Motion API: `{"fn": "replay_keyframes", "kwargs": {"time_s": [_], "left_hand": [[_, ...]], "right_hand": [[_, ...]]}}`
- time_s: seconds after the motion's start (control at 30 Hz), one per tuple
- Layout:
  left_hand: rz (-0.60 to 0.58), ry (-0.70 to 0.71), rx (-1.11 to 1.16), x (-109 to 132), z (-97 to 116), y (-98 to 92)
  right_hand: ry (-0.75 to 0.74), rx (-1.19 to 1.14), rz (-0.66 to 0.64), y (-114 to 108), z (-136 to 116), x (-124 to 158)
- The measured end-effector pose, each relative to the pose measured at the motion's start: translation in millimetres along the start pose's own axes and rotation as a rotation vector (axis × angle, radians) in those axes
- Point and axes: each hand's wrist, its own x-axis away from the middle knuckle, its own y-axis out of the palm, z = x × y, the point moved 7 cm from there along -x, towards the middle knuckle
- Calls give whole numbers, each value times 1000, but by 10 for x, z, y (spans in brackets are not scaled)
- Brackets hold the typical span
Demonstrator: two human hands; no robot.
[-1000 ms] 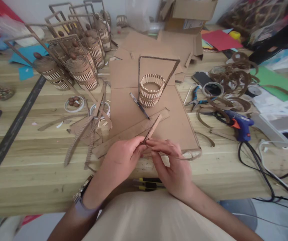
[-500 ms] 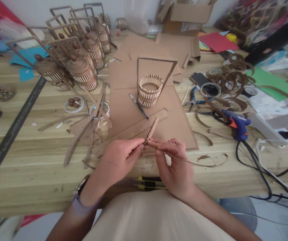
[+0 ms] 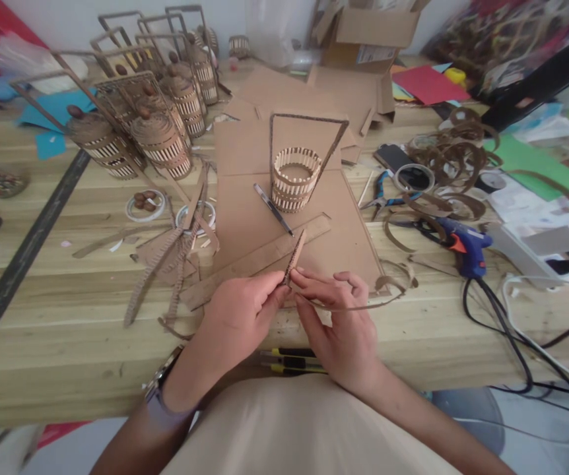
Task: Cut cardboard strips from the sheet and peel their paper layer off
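Between thumb and forefinger, my left hand pinches a narrow cardboard strip whose corrugated edge shows. My right hand is closed close beside it, fingertips at the strip's near end. A thin brown paper strip runs out of the right fingers and curls to the right; whether it is joined to the cardboard is hidden by the fingers. Beyond the hands, a small round basket of pale sticks with a tall handle stands upright on a cardboard sheet. A pen and a long flat cardboard piece lie nearer.
Several lidded baskets with handles stand back left. Corrugated strips and tape rolls lie left. Pliers, curled paper strips and a blue glue gun with cables are right. Cutters lie at the near edge.
My right hand has shifted slightly left and nearer. The thin paper strip's loose end has swung up and away from me, and the pinched cardboard strip has turned a little.
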Motion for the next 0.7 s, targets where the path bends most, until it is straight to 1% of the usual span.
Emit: {"fn": "replay_keyframes", "kwargs": {"time_s": [0.07, 0.2, 0.33, 0.43, 0.57, 0.63, 0.7], "left_hand": [[-1, 32, 56, 4, 0, -19], [-51, 58, 132, -3, -18, -16], [-16, 20, 61, -24, -34, -16], [17, 3, -8, -34, -18, -10], [25, -30, -148, -36, -15, -2], [28, -21, -172, -31, -4, -1], [31, 14, -133, -24, 13, -2]], "right_hand": [[1, -6, 17, -23, -5, -4], [16, -21, 27, -38, 4, -15], [14, -51, 30, -28, 10, -9], [4, -73, 1, 1, 7, -8], [12, 6, -44, 44, 24, -13], [-12, 24, -45, 45, 14, -9], [-18, 2, -24, 24, 12, 1]]}}
